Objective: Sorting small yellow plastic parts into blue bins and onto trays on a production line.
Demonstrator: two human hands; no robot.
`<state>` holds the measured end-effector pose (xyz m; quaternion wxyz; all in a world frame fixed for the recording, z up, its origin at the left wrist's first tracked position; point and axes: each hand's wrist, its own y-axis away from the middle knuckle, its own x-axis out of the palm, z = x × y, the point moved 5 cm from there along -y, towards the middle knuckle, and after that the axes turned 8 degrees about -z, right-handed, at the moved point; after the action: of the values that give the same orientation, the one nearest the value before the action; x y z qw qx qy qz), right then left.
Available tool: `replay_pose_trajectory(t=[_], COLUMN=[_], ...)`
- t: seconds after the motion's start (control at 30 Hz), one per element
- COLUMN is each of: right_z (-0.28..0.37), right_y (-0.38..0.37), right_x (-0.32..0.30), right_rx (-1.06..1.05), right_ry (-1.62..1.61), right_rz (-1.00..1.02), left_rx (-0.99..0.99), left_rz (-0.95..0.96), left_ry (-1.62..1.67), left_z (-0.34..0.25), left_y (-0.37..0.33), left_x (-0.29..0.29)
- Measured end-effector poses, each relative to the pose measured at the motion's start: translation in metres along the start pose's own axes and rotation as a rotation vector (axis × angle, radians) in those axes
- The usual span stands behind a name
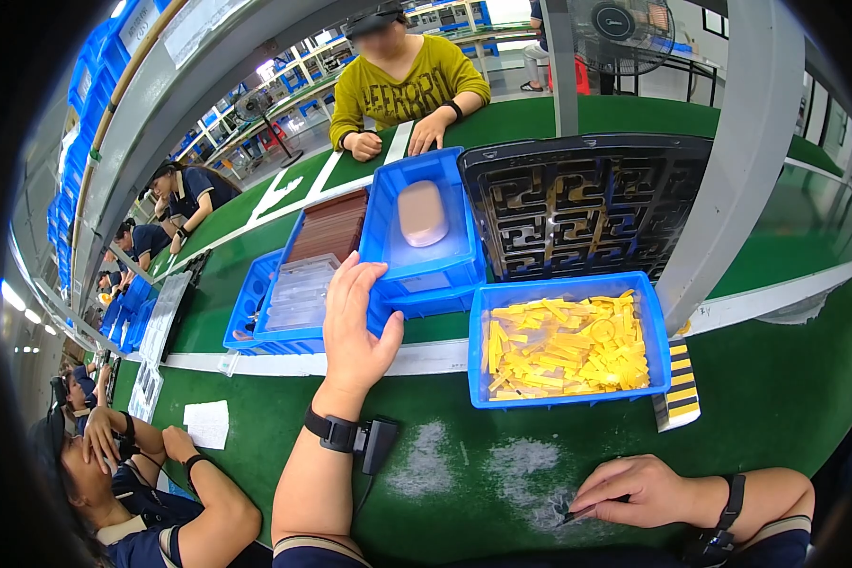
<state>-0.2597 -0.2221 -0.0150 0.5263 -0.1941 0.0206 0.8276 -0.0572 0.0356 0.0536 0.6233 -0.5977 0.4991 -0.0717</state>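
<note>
My left hand (pixel 358 322) is stretched forward with its fingers extended. Its fingertips reach the near left corner of a blue bin (pixel 426 275), where a pinkish-beige rounded object (pixel 422 213) lies; whether they touch the rim I cannot tell. Low on the right, my right hand (pixel 634 490) rests close to the green tabletop (pixel 464 521), thumb and fingers pinched together. A small dark bit shows at the fingertips, too little to name. Pale scuffed patches (pixel 525 469) mark the surface beside it.
A blue bin (pixel 478 350) of yellow strips stands ahead of my right hand. Behind it leans a black molded tray (pixel 587 208). Brown strips (pixel 327 227) and clear plastic pieces (pixel 303 289) fill another bin. A grey post (pixel 738 161) rises at right. Co-workers sit left and opposite.
</note>
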Motion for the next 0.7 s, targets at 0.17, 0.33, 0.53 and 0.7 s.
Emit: replay_pose_trajectory(t=[0.17,0.33,0.53,0.7], right_z=[-0.0004,-0.0003,0.0013,0.0013], right_y=[0.0002,0.0002,-0.0006,-0.0011], right_x=[0.0002,-0.0002,-0.0002,-0.0007], right_rx=[-0.002,0.003,-0.005,-0.002], right_ry=[0.0,0.0,0.003,0.001], right_rz=[0.002,0.001,-0.01,-0.014], left_rx=[0.013,0.041,0.09,0.076], left_rz=[0.004,0.026,0.044,0.087], left_ry=[-0.026,-0.07,-0.112,-0.116], left_z=[-0.0043,-0.0029,-0.0051,-0.0049], left_y=[0.0003,0.0023,0.0005,0.0004], left_x=[0.0024,0.0019,0.0043,0.006])
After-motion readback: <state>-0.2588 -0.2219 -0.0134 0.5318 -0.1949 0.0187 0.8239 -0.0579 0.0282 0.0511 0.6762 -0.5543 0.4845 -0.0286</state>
